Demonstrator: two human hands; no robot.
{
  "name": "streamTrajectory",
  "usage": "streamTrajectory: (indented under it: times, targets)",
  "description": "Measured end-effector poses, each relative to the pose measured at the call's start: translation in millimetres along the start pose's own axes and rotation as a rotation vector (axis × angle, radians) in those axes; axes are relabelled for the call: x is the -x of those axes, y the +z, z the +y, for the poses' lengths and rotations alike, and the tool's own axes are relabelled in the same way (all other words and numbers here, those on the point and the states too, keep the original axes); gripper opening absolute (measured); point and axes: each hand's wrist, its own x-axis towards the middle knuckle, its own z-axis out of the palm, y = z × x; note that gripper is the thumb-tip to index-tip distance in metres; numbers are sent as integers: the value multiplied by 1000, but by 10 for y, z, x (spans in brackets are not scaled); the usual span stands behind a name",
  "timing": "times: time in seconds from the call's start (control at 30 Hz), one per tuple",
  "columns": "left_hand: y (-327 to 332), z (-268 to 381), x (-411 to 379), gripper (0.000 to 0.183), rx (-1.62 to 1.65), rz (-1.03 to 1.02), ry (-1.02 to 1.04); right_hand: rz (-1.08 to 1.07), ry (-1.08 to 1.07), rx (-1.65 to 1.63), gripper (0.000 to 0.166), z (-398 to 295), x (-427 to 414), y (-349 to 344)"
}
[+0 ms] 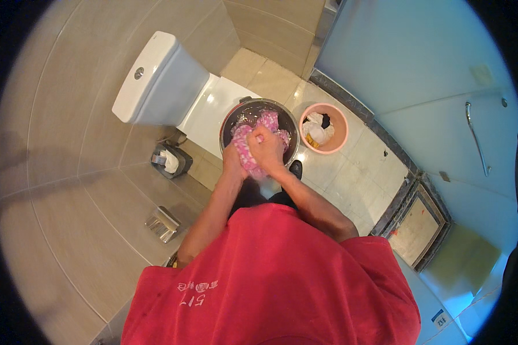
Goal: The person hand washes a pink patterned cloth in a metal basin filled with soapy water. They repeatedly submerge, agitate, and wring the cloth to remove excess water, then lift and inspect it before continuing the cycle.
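A wet pink cloth with a white pattern (pixel 244 148) is bunched between my two hands over a round metal basin (pixel 297 129). My left hand (pixel 233 160) grips the cloth from the left side. Fingers curled, my right hand (pixel 267 148) clasps it from the right, near the basin's middle. More of the same pink cloth lies in the water at the basin's far side. The basin overlaps the front of the white toilet lid (pixel 218 103); what bears it is hidden.
A pink plastic bucket (pixel 339 144) with white, black and yellow fabrics stands right of the basin. A waste bin (pixel 183 161) is by the toilet (pixel 172 82). A metal paper holder (pixel 163 224) is on the left wall. Frosted glass panels (pixel 414 56) stand right, one with a handle (pixel 477 138).
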Motion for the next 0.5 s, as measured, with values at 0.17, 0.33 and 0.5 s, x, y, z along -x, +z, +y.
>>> streamTrajectory:
  times: [0.17,0.33,0.5]
  targets:
    - [-96,60,-77,26,3,-94,-23,-42,-224,-119,12,-256,249,-38]
    - [71,-70,-22,30,-84,-42,15,-28,-98,-47,18,-5,-128,-135]
    - [257,-237,245,30,86,18,-11,-92,-115,-72,19,132,-120,-204]
